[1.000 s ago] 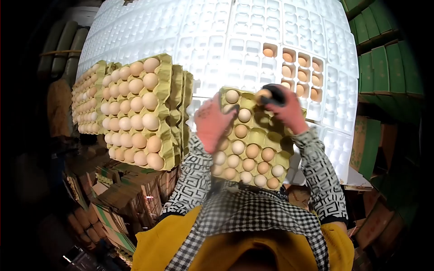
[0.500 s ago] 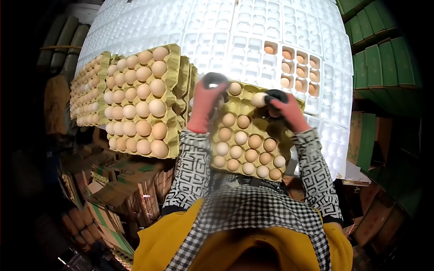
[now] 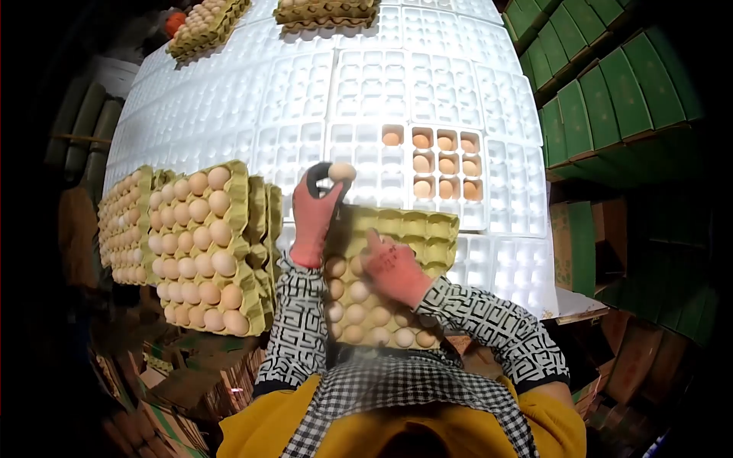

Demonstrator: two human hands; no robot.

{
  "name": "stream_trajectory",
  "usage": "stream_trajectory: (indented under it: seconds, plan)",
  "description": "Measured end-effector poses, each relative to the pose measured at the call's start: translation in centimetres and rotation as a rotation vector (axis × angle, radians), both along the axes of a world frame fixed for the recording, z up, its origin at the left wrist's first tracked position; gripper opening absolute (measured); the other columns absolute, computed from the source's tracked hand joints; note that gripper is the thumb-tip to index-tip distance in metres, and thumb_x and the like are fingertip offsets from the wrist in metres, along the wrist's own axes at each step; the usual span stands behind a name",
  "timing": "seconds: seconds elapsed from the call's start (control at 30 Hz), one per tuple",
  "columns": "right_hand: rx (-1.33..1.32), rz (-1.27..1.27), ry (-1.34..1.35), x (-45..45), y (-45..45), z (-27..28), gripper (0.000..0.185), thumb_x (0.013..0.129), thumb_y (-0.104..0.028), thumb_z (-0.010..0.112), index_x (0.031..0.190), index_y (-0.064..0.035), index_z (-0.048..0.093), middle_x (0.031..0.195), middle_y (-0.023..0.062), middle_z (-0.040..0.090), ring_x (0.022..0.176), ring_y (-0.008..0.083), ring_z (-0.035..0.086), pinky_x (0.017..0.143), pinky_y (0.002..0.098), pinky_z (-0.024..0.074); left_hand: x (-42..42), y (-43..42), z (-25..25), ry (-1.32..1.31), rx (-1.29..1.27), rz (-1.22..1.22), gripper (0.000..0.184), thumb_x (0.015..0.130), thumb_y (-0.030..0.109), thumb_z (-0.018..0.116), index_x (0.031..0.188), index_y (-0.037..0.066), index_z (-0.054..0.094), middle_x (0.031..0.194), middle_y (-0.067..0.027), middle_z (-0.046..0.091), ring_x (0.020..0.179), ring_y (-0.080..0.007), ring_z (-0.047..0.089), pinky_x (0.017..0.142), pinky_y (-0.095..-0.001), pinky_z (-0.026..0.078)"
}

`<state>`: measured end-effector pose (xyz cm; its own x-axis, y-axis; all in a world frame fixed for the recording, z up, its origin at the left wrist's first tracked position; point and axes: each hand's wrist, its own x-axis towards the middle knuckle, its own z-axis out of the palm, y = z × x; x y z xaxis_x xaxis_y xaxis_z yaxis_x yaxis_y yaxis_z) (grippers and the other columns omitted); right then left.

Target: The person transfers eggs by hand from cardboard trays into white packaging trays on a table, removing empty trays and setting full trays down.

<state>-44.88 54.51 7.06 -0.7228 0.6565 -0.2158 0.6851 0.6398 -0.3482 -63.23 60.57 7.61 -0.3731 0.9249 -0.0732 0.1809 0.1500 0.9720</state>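
My left hand [image 3: 314, 217], in a pink glove with dark fingertips, pinches a pale brown egg [image 3: 341, 172] above the white foam tray at the pulp tray's upper left edge. My right hand [image 3: 395, 269] reaches over the yellow pulp egg tray [image 3: 412, 221], its back toward me. Its fingers point left among the eggs; the fingertips are blurred and partly hidden. The far rows of this tray hold no eggs. Nearer my body, brown and cream eggs [image 3: 379, 316] sit in its cups.
White foam trays [image 3: 298, 99] cover the table; several brown eggs [image 3: 447, 164] sit in one. Stacked pulp trays of eggs [image 3: 200, 244] stand at left, with more egg trays [image 3: 324, 11] at the far edge. Green cartons [image 3: 611, 99] are piled at right.
The view has tilted up, showing the table's far edge. My right hand has moved from the tray's far edge down to the eggs. The egg in my left hand is now in plain view.
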Motion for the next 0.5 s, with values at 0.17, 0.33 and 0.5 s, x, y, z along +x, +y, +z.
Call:
stream_trajectory:
  seconds: [0.17,0.33,0.5]
  plan:
    - [-0.336,-0.561,0.567,7.2,7.5,2.4,0.057,0.067,-0.033,0.085,0.118,-0.0118,0.068,0.127,0.0152,0.056,0.114,0.0274,0.061,0.096,0.0374,0.0485,3.8,15.1,-3.0,0.373,0.192,-0.021,0.037,0.077,0.027,0.074,0.106,0.006,0.066,0.099,-0.0105,0.070,0.085,-0.0248,0.067,0.078,-0.0362,0.052]
    - [0.272,-0.806,0.660,9.0,23.9,-3.9,0.048,0.071,-0.033,0.080,0.111,-0.0091,0.070,0.117,0.0129,0.060,0.103,0.0302,0.062,0.087,0.0392,0.0512,5.6,22.3,-5.4,0.931,-0.222,-0.420,0.035,0.082,0.031,0.061,0.111,0.011,0.065,0.117,-0.0127,0.063,0.106,-0.0299,0.063,0.092,-0.0421,0.049]
    - [0.317,-0.733,0.137,8.9,29.2,-6.1,0.034,0.084,-0.032,0.066,0.115,-0.0193,0.066,0.118,0.0101,0.061,0.106,0.0279,0.063,0.085,0.0406,0.0526,4.2,23.9,-7.0,0.823,0.236,-0.113,0.034,0.083,0.022,0.067,0.116,0.014,0.065,0.114,-0.0106,0.063,0.101,-0.0301,0.063,0.089,-0.0398,0.050]
